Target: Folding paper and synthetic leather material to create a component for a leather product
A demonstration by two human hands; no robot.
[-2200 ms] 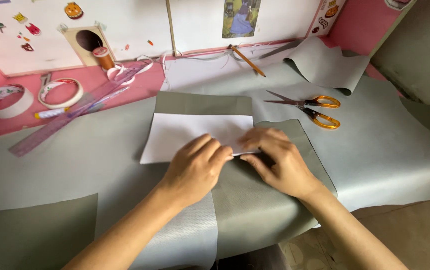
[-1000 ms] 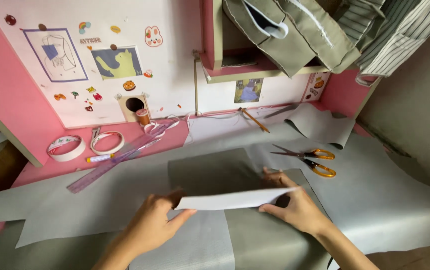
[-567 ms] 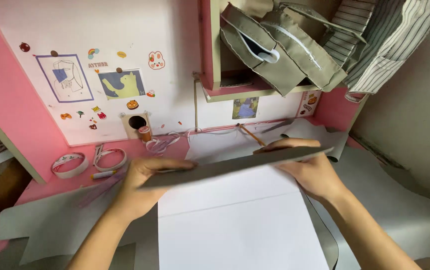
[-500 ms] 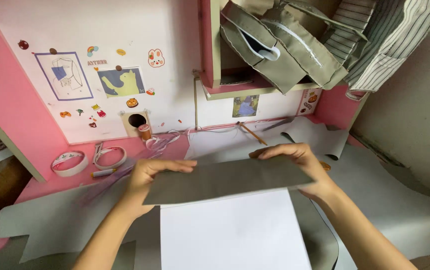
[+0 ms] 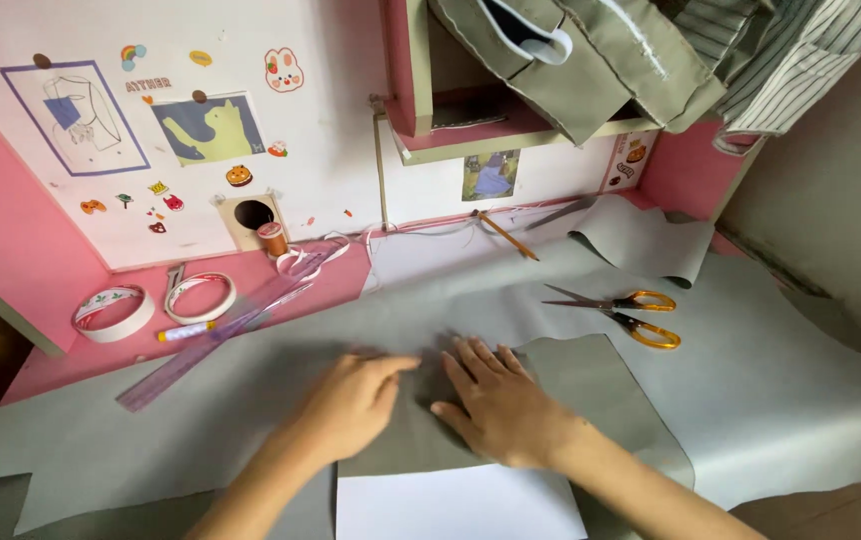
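Head view, left to right: two tape rolls (image 5: 114, 312) lie on the pink tabletop (image 5: 51, 350) near the wall, with a marker (image 5: 187, 331) just beside them. A clear ruler (image 5: 213, 335) runs slantwise from the grey fabric (image 5: 151, 420) up toward a thread spool (image 5: 272, 240) that stands by a round hole in the white board. Stickers and small drawings dot that board.

Near the middle, the left hand (image 5: 351, 400) lies flat on a darker grey piece (image 5: 591, 385), fingers spread and a little blurred, gripping nothing. Just beside it, the right hand (image 5: 496, 405) presses palm down on the same piece, fingers splayed and open, pointing toward the wall. The two hands are close but I cannot tell whether they touch. The grey piece rests on the larger fabric that covers most of the tabletop, and its rounded right edge shows past the right wrist. A white sheet (image 5: 461, 505) sticks out from under the piece at the bottom edge, between the two forearms.

Farther right, a pencil (image 5: 506, 236) lies near the wall. Scissors (image 5: 621, 312) with orange handles rest on the fabric, blades closed and pointing left, well apart from the hands. Beyond them a loose fabric scrap (image 5: 641, 240) curls up at its edge. Overhead, grey cloth bags (image 5: 571, 60) and a striped garment (image 5: 801, 60) hang from a shelf.
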